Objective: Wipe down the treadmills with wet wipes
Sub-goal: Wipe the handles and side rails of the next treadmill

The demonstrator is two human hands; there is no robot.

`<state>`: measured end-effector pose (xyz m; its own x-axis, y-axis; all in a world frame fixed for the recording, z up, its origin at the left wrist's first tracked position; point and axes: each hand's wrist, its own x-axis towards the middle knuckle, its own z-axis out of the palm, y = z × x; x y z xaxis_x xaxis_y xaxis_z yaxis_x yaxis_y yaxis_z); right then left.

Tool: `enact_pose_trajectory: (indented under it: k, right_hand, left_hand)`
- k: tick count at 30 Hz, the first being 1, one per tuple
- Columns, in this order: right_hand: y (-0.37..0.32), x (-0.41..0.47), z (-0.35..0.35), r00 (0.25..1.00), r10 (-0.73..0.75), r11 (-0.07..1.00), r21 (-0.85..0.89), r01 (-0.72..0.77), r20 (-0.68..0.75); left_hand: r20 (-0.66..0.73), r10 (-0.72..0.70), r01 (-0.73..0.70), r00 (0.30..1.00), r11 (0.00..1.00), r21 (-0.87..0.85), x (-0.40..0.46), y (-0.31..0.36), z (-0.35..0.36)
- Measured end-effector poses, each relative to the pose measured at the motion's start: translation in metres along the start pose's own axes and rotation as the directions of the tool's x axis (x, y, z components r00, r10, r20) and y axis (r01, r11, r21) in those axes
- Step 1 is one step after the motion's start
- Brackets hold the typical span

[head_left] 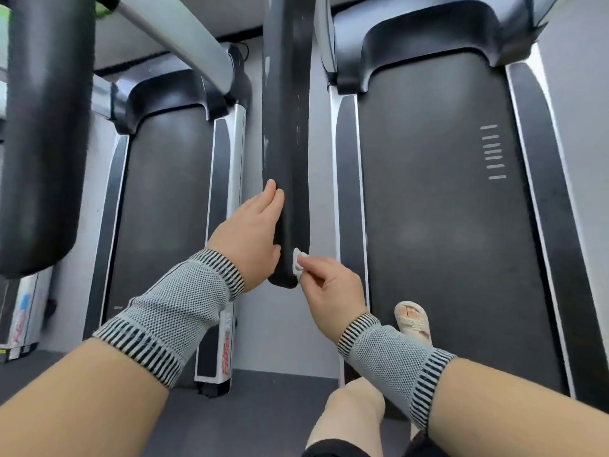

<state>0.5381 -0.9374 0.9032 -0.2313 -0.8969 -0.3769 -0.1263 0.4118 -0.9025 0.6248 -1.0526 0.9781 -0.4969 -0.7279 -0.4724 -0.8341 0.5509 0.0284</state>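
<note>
**Two hands at the end of a black handrail**

Two treadmills lie side by side under the camera. At the far left of the frame a thick black padded bar (43, 127) hangs down, blurred by closeness. Next to it, in the left half, the left treadmill (164, 199) shows its dark belt and silver side rails, with a grey tube (178, 34) slanting across the upper left.

In the centre a long black handrail (286, 133) runs from the top of the frame down to a rounded end just below the middle. The left hand (250, 235), with a grey knitted wrist sleeve (171, 311), lies against the rail's left side; its fingers are straight and flat on the surface, not curled round it. Just right of the rail's lower end, the right hand (329, 288) pinches a small white wet wipe (299, 261) between thumb and fingertips, with the wipe touching the rail's right edge near the tip. This wrist wears a matching sleeve (392, 357).

The right half of the frame holds the right treadmill (445, 192), its belt marked with short pale stripes. A foot in a pale sandal (413, 319) rests on the near part of that belt, lower right of centre.
</note>
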Motion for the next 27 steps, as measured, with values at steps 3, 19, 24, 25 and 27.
enact_pose_trajectory:
  k: [3, 19, 24, 25, 27]
  right_hand:
    - [-0.003, 0.023, -0.007, 0.999, -0.039, 0.999, 0.001, 0.039, -0.002]
    - [0.009, 0.008, -0.014, 0.961, -0.084, 0.992, -0.07, 0.106, 0.265]
    - [-0.001, 0.032, -0.016, 0.968, -0.067, 0.998, 0.031, 0.062, 0.24]
    - [0.001, 0.024, -0.016, 0.961, -0.067, 0.997, 0.056, 0.054, 0.269]
    - [0.003, 0.009, -0.015, 0.952, -0.066, 0.997, 0.068, 0.048, 0.3]
  left_hand:
    - [-0.004, -0.022, 0.022, 1.0, 0.999, -0.033, 0.001, 0.001, 0.001]
    - [0.014, -0.106, 0.107, 0.994, 0.991, -0.083, -0.002, 0.011, 0.002]
    - [0.003, -0.141, 0.141, 0.99, 0.984, -0.107, -0.003, 0.01, 0.005]
    - [0.004, -0.145, 0.145, 0.989, 0.983, -0.112, -0.004, 0.01, 0.006]
    - [0.012, -0.147, 0.147, 0.989, 0.981, -0.123, -0.003, 0.009, 0.006]
